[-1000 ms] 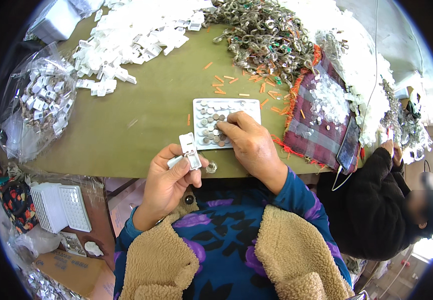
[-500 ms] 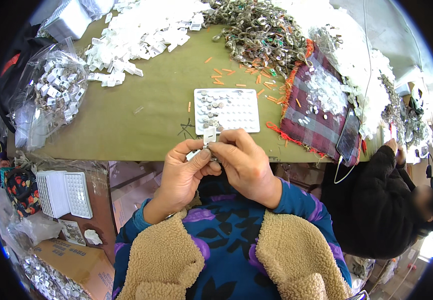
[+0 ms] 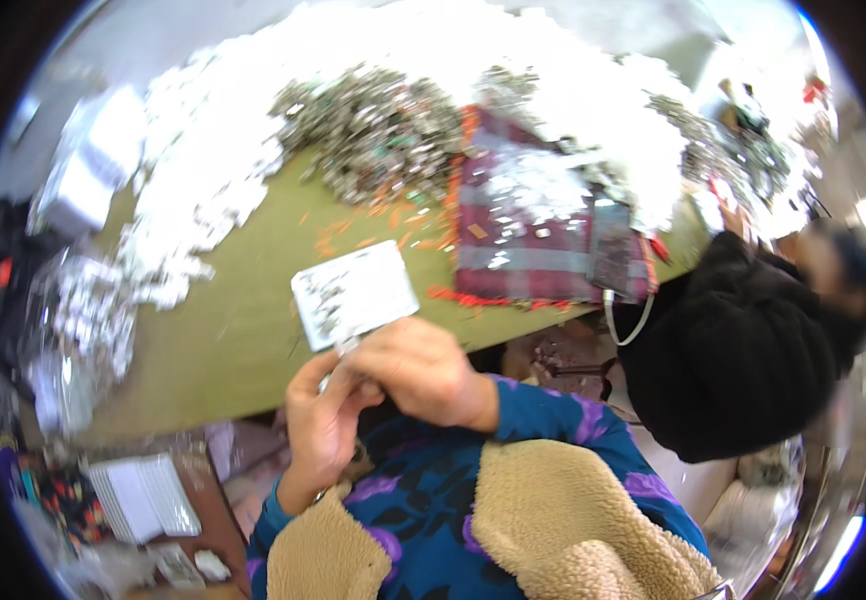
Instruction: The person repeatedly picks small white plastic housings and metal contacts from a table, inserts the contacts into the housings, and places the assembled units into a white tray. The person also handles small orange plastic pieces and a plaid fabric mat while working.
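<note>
Just beyond the left grip (image 3: 325, 412), clamped on a white piece (image 3: 347, 346), lies a tray (image 3: 385, 287); right grip (image 3: 421, 372) alongside, closure too blurred to tell.

Tray (image 3: 393, 285) on the table (image 3: 223, 345), heap of small parts (image 3: 383, 135) behind tray, cloth (image 3: 533, 272) right of tray, phone (image 3: 611, 255) on cloth's right side, filled bag (image 3: 93, 310) at table's left end

Green table (image 3: 223, 345) — white tray (image 3: 381, 288), plaid cloth (image 3: 518, 268), metallic heap (image 3: 383, 135).

Small white plastic piece (image 3: 348, 346), blurred, partly hidden between left hand (image 3: 323, 422) and right hand (image 3: 421, 370), near white tray (image 3: 385, 288)
</note>
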### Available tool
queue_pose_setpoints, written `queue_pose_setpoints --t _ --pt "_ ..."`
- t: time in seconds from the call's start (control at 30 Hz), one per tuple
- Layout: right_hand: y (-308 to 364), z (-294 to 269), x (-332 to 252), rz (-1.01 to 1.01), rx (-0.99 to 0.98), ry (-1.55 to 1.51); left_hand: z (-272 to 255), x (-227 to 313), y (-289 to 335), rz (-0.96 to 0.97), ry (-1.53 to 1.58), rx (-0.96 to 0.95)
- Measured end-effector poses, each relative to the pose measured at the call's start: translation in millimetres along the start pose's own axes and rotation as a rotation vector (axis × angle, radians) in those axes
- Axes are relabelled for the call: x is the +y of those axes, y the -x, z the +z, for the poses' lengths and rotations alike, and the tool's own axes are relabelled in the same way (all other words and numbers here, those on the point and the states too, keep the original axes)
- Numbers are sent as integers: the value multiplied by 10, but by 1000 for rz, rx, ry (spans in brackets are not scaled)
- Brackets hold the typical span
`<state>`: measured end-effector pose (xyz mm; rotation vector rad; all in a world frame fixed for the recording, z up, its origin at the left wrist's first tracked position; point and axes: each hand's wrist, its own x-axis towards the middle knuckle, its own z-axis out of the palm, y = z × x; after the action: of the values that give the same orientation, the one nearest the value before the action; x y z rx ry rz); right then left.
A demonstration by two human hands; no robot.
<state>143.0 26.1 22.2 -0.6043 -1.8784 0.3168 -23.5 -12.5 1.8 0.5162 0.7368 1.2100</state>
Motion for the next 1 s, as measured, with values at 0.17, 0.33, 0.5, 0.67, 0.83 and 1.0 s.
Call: queue_pose_setpoints --t 0.17,0.33,0.5,0.67,0.83,1.0 --pt "150 -67 36 69 48 -23 123 -105 -92 -54 -54 6" --pt "226 -166 61 376 173 -193 171 -149 -169 -63 -63 -28" --pt "269 -234 206 103 103 25 254 -206 -295 -100 -28 -2" --pt "335 -647 297 185 15 167 274 -134 -303 -125 -100 -19" --pt "368 -1446 809 799 338 616 292 -119 -317 -159 -143 -44" --pt "524 -1387 1050 700 196 893 268 -106 -305 -186 -150 2"
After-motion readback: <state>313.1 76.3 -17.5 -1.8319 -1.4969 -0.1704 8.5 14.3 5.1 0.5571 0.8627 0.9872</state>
